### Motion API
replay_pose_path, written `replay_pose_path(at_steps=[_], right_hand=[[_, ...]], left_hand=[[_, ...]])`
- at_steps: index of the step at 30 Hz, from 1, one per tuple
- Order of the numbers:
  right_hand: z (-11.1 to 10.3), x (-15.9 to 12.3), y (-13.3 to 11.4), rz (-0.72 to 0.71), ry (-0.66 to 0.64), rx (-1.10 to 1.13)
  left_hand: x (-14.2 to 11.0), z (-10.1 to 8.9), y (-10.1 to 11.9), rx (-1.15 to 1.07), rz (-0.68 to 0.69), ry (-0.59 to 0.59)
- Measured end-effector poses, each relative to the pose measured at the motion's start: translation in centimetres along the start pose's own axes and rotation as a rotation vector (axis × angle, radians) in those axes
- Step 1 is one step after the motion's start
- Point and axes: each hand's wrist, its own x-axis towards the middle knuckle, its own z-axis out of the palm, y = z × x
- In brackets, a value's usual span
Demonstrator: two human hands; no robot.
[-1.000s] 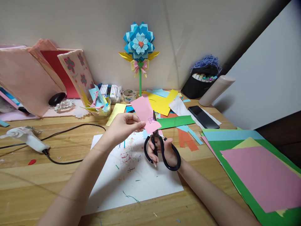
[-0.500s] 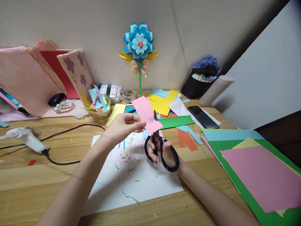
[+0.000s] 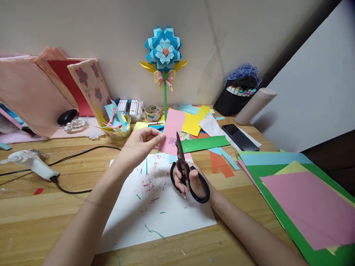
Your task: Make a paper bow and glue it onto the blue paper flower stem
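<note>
My left hand (image 3: 144,144) pinches the left edge of a pink paper piece (image 3: 174,122) between thumb and fingers. A small purple flower is drawn near the paper's lower right part. In my right hand (image 3: 191,179) are black-handled scissors (image 3: 181,151), their blades pointing up and lying against the paper's lower right edge, close to the drawing. The blades look nearly closed. Below both hands lies a white sheet (image 3: 166,225) marked with coloured streaks and specks.
Behind the hands lie a green strip (image 3: 206,143), yellow paper (image 3: 194,123) and orange scraps (image 3: 220,162). A blue paper flower (image 3: 163,48) stands against the wall. At left is a glue gun (image 3: 36,162) with its cord; at right, a phone (image 3: 240,137) and stacked coloured sheets (image 3: 310,207).
The pink paper has turned more upright, and my left hand has shifted slightly left with it. The scissor blades, earlier partly behind the paper, now show in front of its edge.
</note>
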Motion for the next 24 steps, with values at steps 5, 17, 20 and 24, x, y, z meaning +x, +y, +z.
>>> replay_pose_path(at_steps=[5,17,20,24], right_hand=[[0.0,-0.21,-0.05,0.017,-0.016,-0.065],[0.07,-0.27,0.02,0.054,-0.082,-0.043],[-0.03,-0.35,0.1,0.075,-0.107,-0.046],[-0.08,-0.37,0.09,0.076,-0.118,-0.062]], left_hand=[[0.01,0.01,0.01,0.023,0.045,0.043],[0.3,-0.31,-0.65,0.067,0.116,0.113],[0.32,-0.25,-0.67,0.067,0.11,0.136],[0.29,-0.14,-0.55,0.045,0.103,0.153]])
